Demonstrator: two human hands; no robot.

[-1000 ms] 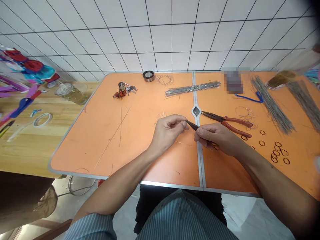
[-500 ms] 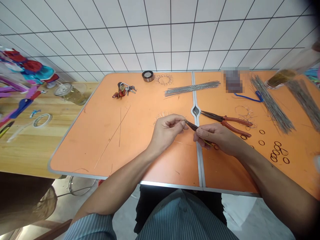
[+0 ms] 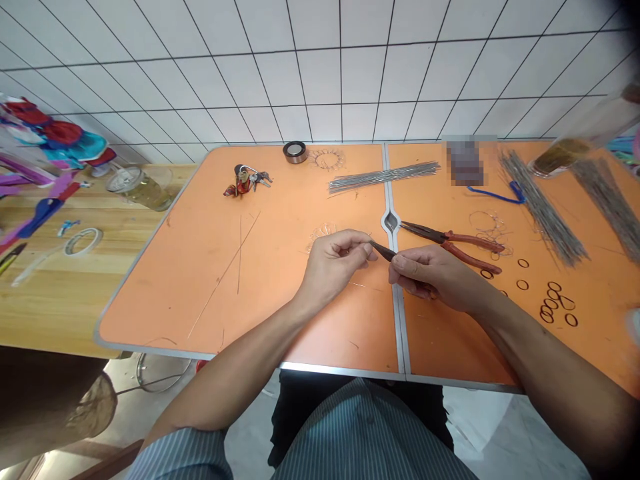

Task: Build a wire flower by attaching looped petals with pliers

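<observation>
Over the table's middle, my left hand (image 3: pixel 340 257) is closed in a pinch on a thin wire, mostly hidden by the fingers. My right hand (image 3: pixel 425 275) is wrapped round a small pair of pliers (image 3: pixel 383 251); their dark, pointed jaws reach the left fingertips, and the palm hides most of the handles. A spiky ring of thin wire (image 3: pixel 323 231) lies just behind my left hand. Beyond my right hand rests a larger pair of long-nose pliers (image 3: pixel 470 241) with red handles.
Straight wires (image 3: pixel 385 177) lie in a bundle across the table seam, with thicker bundles (image 3: pixel 547 210) at right. Several dark rings (image 3: pixel 550 307) lie near my right forearm. Keys (image 3: pixel 249 180) and a tape roll (image 3: pixel 295 152) are at the back. Loose wires (image 3: pixel 225 273) lie left.
My right fingers have closed further round the small pliers, covering the yellowish handle that showed below them. My left hand has hardly moved.
</observation>
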